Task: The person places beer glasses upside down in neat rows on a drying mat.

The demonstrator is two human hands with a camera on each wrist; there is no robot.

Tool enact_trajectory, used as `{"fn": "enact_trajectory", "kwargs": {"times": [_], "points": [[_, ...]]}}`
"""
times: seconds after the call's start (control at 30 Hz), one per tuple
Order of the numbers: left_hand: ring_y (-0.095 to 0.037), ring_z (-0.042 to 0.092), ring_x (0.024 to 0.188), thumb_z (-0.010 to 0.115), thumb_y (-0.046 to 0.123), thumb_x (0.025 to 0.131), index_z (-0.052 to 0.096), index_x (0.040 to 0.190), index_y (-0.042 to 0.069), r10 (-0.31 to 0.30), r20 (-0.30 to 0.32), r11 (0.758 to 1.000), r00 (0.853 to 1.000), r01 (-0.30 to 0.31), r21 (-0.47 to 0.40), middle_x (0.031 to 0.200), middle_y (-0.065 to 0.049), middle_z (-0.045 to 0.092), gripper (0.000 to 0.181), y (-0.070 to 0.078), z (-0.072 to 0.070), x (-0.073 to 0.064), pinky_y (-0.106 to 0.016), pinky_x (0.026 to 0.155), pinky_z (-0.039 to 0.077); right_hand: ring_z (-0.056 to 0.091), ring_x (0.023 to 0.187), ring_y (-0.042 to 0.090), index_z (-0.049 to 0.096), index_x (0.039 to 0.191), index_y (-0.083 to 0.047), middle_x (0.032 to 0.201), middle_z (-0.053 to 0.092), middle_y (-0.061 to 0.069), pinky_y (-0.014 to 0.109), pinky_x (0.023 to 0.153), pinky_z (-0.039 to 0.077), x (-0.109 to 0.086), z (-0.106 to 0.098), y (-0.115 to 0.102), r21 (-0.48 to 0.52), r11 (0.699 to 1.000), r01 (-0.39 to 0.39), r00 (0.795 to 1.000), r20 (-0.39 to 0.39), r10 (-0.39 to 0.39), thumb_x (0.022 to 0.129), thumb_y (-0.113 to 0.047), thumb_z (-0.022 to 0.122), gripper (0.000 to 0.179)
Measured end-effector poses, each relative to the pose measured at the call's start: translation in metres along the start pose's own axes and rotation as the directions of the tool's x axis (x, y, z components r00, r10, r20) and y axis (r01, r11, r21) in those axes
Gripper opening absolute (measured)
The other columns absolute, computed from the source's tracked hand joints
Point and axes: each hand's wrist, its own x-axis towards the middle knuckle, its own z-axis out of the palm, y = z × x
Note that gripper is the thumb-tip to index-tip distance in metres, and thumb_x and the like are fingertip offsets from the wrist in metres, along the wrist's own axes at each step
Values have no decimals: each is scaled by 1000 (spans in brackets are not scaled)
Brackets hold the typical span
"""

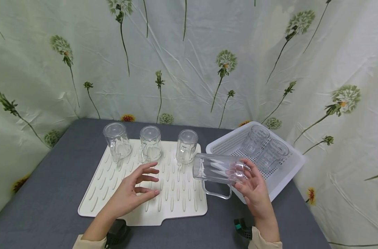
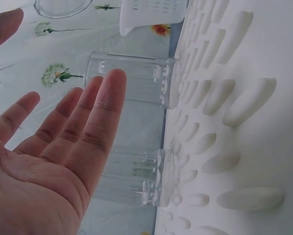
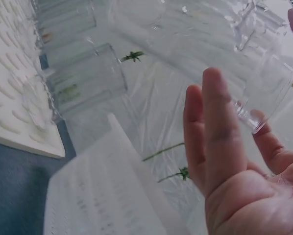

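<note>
A clear glass mug [image 1: 218, 168] lies sideways in the air, its handle hanging down, over the gap between the drying mat and the basket. My right hand [image 1: 254, 190] grips it round one end. Over the white ridged drying mat [image 1: 173, 193], my left hand [image 1: 130, 193] holds nothing, fingers spread and loosely bent. Along the mat's back edge stand three upturned glass mugs: the left one [image 1: 117, 140], the middle one [image 1: 150, 143] and the right one [image 1: 187, 146]. In the left wrist view the palm [image 2: 34, 191] faces up, apart from any mug.
To the right, a white perforated basket [image 1: 229, 143] holds two more glass mugs, one [image 1: 254, 140] behind the other [image 1: 273, 155]. Mat and basket rest on a dark grey tabletop [image 1: 46, 193]. A flower-printed curtain [image 1: 189, 69] hangs close behind the table.
</note>
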Motion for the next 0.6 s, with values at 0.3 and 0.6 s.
{"fn": "enact_trajectory", "kwargs": {"times": [0.3,0.6], "points": [[-7,71,117,84,8,93,47,160,24,30,3,999,1000,-29,-40,143,-11,62,78,0,-2,2,-35,86,66,66,130,17,41,155,-10,145,61,5,29,106,59,4,18,12,10,1000,13,997,80,-13,93,5,70,70],[-6,70,118,81,3,94,46,160,21,50,4,996,999,-50,-71,143,-14,60,77,0,-2,0,-36,87,66,66,131,16,41,154,-13,146,60,2,29,106,59,5,32,29,67,997,-22,986,168,10,93,6,71,71]]}}
